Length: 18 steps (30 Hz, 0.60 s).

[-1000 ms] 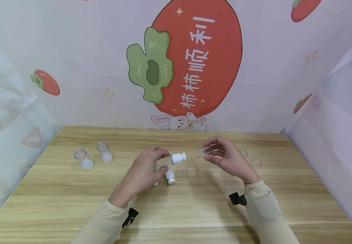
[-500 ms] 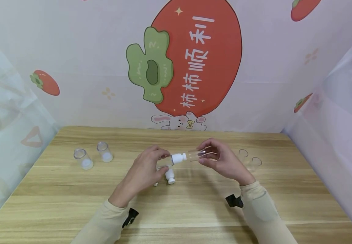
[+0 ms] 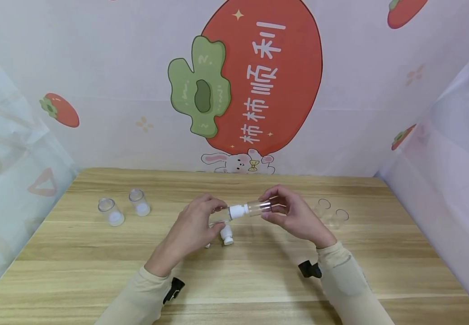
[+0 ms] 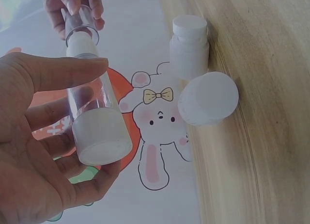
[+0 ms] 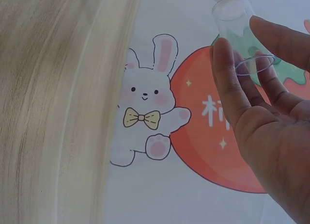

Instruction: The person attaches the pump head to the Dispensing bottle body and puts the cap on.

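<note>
Near the table's middle, my left hand (image 3: 195, 221) holds a small clear bottle (image 4: 99, 117) with a white bottom by its sides, thumb against fingers. A white pump head (image 3: 237, 211) sits on the bottle's end and points right. From the other side, my right hand (image 3: 295, 217) pinches a clear cap (image 3: 259, 207) by its far end. The cap's mouth is right at the pump head's tip, in line with the tilted bottle. Under the left hand, a white pump head (image 3: 227, 235) and another white piece (image 4: 208, 99) stand on the table, partly hidden in the head view.
Two clear bottles with white bottoms, one bottle (image 3: 111, 211) and a second bottle (image 3: 139, 202), stand at the left. Clear caps, one cap (image 3: 340, 218) and another cap (image 3: 322, 206), stand right of the right hand. A printed cloth (image 3: 116, 135) backs the table.
The right hand has come leftward with the clear cap, closing the gap until the cap's mouth meets the pump head's tip. The left hand and bottle have stayed nearly still.
</note>
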### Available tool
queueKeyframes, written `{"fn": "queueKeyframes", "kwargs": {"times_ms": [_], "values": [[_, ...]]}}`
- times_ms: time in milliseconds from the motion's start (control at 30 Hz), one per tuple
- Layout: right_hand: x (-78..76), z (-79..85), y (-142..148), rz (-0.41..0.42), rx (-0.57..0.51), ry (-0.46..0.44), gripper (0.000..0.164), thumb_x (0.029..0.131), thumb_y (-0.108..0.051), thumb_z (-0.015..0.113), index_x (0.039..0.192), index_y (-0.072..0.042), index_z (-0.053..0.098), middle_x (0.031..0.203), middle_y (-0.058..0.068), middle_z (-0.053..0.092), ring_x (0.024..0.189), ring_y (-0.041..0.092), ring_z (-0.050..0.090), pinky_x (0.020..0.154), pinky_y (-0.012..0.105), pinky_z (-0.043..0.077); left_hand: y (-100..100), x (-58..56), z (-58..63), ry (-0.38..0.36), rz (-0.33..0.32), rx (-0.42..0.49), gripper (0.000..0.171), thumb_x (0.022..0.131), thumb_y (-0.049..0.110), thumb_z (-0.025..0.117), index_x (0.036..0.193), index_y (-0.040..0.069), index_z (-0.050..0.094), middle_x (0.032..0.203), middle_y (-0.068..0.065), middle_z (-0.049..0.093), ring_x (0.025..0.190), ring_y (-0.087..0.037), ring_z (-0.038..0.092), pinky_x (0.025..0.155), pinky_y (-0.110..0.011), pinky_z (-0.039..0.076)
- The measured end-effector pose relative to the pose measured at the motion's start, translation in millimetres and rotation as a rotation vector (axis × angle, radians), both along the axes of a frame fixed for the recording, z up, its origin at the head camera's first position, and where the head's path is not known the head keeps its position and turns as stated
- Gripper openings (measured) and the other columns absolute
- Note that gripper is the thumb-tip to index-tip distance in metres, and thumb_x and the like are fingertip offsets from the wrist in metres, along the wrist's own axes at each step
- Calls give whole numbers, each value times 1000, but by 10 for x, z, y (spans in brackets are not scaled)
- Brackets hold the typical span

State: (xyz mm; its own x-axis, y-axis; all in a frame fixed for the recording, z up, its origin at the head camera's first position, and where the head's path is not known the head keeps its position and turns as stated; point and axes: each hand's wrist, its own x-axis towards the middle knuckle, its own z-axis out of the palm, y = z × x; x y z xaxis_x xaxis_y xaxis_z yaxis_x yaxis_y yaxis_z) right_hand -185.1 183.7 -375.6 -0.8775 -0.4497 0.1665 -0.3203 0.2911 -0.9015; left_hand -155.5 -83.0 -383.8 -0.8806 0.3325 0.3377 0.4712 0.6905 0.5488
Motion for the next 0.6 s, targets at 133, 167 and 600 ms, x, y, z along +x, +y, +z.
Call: {"fn": "queueKeyframes", "kwargs": {"times_ms": [133, 167, 600], "values": [[-6, -23, -13, 5, -8, 4, 35, 86, 5, 77, 116, -2, 60, 115, 24, 62, 102, 31, 68, 89, 31, 57, 4, 4, 5, 4, 3, -7, 36, 76, 4, 88, 109, 4, 74, 101, -7, 67, 93, -27, 65, 75, -41, 54], [-6, -27, -16, 6, -9, 7, 35, 86, 5, 77, 116, -2, 60, 115, 24, 62, 102, 30, 68, 89, 31, 57, 6, 5, 6, 3, 3, -8, 36, 76, 4, 88, 109, 4, 74, 101, -7, 67, 93, -27, 65, 74, -41, 54], [6, -36, -61, 26, -13, 0, 34, 87, 5, 76, 116, -1, 61, 116, 23, 62, 102, 28, 68, 90, 32, 56, 27, 7, 12, -13, 12, -20, 36, 76, 5, 88, 109, 4, 74, 103, -5, 67, 92, -24, 64, 75, -41, 53]]}}
